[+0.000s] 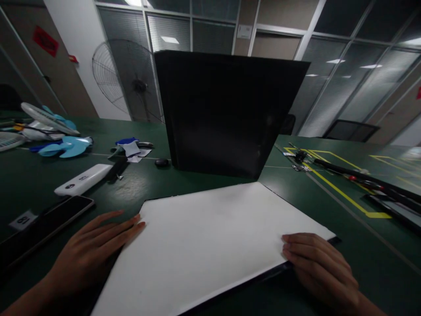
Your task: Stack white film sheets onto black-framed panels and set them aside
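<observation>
A large white board or sheet (pixel 204 241) with a dark edge lies tilted across the green table in front of me. My left hand (pixel 95 248) rests at its left edge, fingers stretched and slightly apart, fingertips on the white surface. At the right edge, my right hand (pixel 319 263) lays its fingertips on the white surface, its fingers side by side; the thumb is hidden, so whether it grips the edge cannot be seen. Behind the white surface stands a big black panel (pixel 226 118), upright.
On the left of the green table (pixel 138 175) are a phone (pixel 62 215), a white device (pixel 83 179), a black mouse (pixel 162 163), light-blue fan blades (pixel 67 147) and cloths. Black rods (pixel 371 180) lie on the right. A large fan (pixel 140 85) stands behind.
</observation>
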The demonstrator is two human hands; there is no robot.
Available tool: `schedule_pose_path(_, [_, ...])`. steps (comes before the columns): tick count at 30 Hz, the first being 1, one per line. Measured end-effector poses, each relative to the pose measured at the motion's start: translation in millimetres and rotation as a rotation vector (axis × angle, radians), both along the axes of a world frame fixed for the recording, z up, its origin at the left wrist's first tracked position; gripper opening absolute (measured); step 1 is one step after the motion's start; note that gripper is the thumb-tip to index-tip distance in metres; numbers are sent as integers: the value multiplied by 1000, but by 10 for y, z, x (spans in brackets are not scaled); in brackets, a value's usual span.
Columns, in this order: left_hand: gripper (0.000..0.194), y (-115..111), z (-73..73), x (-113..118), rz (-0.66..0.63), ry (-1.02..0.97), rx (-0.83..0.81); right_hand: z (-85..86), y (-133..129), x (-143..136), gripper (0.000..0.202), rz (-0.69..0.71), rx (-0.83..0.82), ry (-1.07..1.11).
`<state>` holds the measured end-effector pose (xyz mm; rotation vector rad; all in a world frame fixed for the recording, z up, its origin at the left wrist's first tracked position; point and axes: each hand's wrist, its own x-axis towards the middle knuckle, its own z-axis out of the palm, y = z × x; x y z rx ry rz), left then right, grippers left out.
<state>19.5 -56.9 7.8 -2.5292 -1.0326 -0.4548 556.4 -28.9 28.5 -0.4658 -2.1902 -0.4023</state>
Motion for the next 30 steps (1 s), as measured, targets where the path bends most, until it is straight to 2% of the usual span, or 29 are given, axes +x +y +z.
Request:
schedule_pose_path(3, [116, -18, 81, 129, 111, -60, 217, -34, 18, 17, 27, 15, 13, 21])
schedule_pose_path(6, [114, -38, 117, 211, 123, -112, 254, -65, 25, 24, 26, 17, 27, 38])
schedule_pose_path(10, [103, -52, 53, 181, 97, -208, 226, -69, 15, 24, 26, -2, 31, 58])
schedule_pose_path(14, [73, -62, -52, 85, 97, -170, 263, -72, 22, 59, 24, 2, 62, 41])
schedule_pose_path(16, [52, -69, -80, 62, 103, -165, 273, -101, 31, 98, 28, -12, 68, 23])
schedule_pose_path(18, [39, -75, -85, 62, 111, -169, 273, -148, 38, 142, 31, -27, 58, 9])
schedule_pose_path(25, [34, -74, -43, 88, 119, -137, 261, -315, 71, 225, 34, -57, 55, -9])
schedule_pose_path(30, [34, -70, -71, 79, 100, -130, 256, -291, 106, 215, 32, -56, 95, -13])
